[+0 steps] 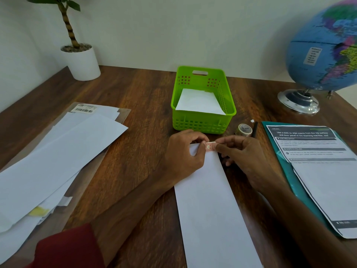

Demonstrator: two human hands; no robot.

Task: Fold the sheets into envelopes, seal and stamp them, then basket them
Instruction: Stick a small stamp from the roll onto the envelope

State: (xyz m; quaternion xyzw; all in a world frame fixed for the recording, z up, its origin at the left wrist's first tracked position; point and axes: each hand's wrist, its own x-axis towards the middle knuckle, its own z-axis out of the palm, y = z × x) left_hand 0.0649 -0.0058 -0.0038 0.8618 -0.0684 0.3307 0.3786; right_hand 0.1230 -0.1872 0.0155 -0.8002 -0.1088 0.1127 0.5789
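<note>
Head view showed a green basket [203, 120] standing near the middle of the wooden table [139, 105], toward its far edge; inside it lay folded white paper [200, 102], flat on the bottom and reaching close to the near wall. Just in front of the basket, a long folded envelope [210, 200] lay flat on the table, running from the near edge up toward the basket, its far end stopping just short of the basket's near wall.

At that far end sat a small reddish stamp [210, 147], on the envelope's top edge. The left hand [183, 153] lay over the envelope's far left corner, fingers curled, thumb and forefinger pinching the stamp's left end. The right hand [241, 151] came in from the envelope's right side, fingers curled as well, its fingertips pinching the stamp's right end. The stamp therefore sat between the two hands, touching both.

A roll of tape [243, 130] stood just beside the basket's near right corner, with a dark pen [255, 129] next to it. A loose stack of white sheets [58, 155] covered the left side of the table. Toward the right edge lay a teal folder [289, 171] with a printed page [318, 171] on top. A globe [324, 55] stood at the far right corner, a potted plant [81, 59] at the far left corner.
</note>
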